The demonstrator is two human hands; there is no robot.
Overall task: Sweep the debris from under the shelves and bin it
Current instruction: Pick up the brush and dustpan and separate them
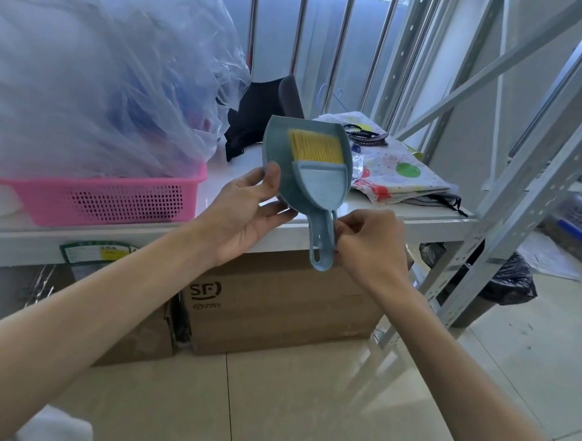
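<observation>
Where a pink perforated plastic basket (107, 202) stands at the left of the white shelf board (414, 216), the left hand (245, 213) reaches forward on an extended forearm, palm turned upward. It grips the small blue-grey plastic dustpan (273, 149) from the left: the thumb lies on the pan's front rim and the fingers curl beneath its base. A pale blue hand brush with yellow bristles (320, 181) sits nested inside the pan, bristles toward the pan's mouth. The pan is held in the air over the board's front edge, above a brown cardboard box (279, 313), handle pointing down. The right hand (372, 247), its back to the camera, pinches the right edge of that handle with curled fingers. Farther right, behind a grey metal shelf upright (533, 203), a bin lined with a black plastic bag (506, 282) stands on the floor.
</observation>
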